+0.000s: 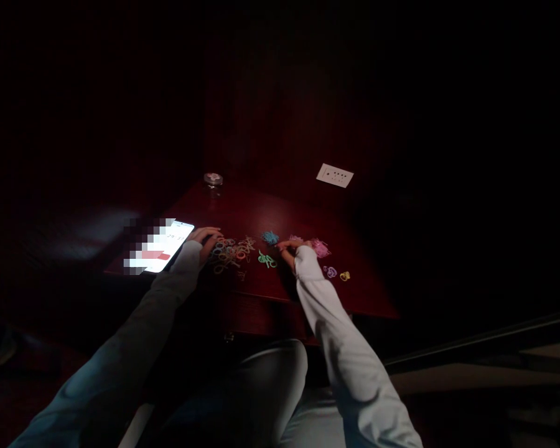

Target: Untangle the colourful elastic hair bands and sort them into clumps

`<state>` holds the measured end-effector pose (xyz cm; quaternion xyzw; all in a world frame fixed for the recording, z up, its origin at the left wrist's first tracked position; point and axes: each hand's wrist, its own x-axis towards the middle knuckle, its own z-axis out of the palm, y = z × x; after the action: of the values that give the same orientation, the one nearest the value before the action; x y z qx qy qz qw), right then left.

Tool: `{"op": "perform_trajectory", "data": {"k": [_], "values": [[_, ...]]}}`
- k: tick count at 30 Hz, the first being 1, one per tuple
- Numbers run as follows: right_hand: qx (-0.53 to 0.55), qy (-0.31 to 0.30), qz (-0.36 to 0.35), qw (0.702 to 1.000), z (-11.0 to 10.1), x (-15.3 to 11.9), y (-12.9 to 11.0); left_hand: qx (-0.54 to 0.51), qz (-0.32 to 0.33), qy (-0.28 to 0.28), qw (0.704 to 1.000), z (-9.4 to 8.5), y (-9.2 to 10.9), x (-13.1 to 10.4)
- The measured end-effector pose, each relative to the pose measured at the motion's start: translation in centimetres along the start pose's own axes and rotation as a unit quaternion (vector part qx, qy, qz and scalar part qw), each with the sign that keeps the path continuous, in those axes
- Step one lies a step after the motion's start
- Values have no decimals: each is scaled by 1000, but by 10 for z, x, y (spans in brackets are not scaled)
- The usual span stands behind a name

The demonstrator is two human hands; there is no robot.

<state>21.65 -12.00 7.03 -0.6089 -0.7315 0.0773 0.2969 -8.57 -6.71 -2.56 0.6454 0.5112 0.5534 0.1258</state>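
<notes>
A mixed heap of small coloured elastic bands lies on the dark red table. At its left edge is my left hand, open, with the fingers stretched out over the bands. My right hand is closed in a pinch to the right of the heap; whatever is between its fingertips is too small to make out. Close to that hand are a blue pile of bands and a green pile. Pink bands lie just beyond my right wrist and are partly hidden by it. Purple bands and yellow bands sit nearer the front.
A lit phone lies at the table's left side, beside my left forearm. Toward the back left stands a small clear round container. A white socket plate is on the wall behind. The surroundings are very dark.
</notes>
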Motion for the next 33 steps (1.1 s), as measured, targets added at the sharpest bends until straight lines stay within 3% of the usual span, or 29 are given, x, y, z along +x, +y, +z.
{"op": "perform_trajectory", "data": {"k": [3,6,9,14,22,29,33], "values": [[-32,-45,-35,998,31,-37,-37,4,-1,-8,1000,-3,4,-2],[-52,-15,-63,997,59,-62,-57,3,5,10,1000,-3,10,-7],[-81,24,-57,995,74,-73,-59,23,9,8,1000,-3,17,-12],[-109,60,-29,992,70,-77,-46,65,24,-54,996,-9,24,-17],[-128,39,-27,991,72,-80,-47,94,51,-120,987,-4,13,-20],[-101,20,-13,995,65,-69,-51,32,34,-97,994,0,7,-16],[-114,-18,8,993,49,-54,-53,-6,26,-47,999,-1,5,-11]]}}
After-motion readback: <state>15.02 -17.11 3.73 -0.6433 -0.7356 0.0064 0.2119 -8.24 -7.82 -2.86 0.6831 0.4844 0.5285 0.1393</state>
